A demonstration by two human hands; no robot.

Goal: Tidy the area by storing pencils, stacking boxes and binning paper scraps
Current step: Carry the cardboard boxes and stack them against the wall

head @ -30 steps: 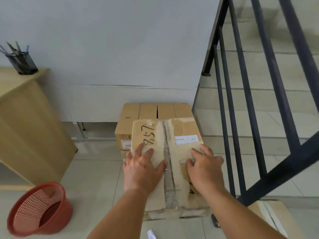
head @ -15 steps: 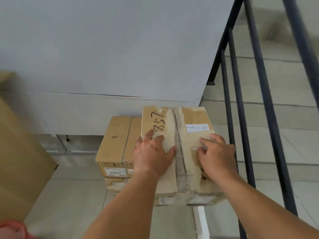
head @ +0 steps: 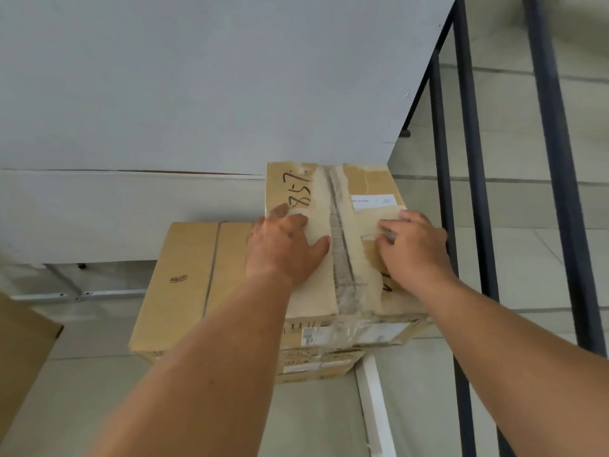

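Note:
A taped cardboard box [head: 342, 192] with "857" written on its top sits on a stack of boxes by the white wall. My left hand [head: 286, 249] lies flat on its top, left of the tape seam. My right hand [head: 412, 249] rests on the top to the right of the seam, fingers slightly bent. Beside it on the left stands a lower plain cardboard box [head: 184, 285]. Under the marked box I see the labelled front of another box [head: 316, 364].
Dark stair railing bars [head: 474, 192] run close along the right of the boxes, with steps behind them. A wooden cabinet corner [head: 23, 351] shows at the lower left. A white strip [head: 372, 404] lies on the tiled floor in front of the stack.
The view has shifted right and closer; the red basket and the pencil holder have left the frame. Both hands stay on the top of the marked box.

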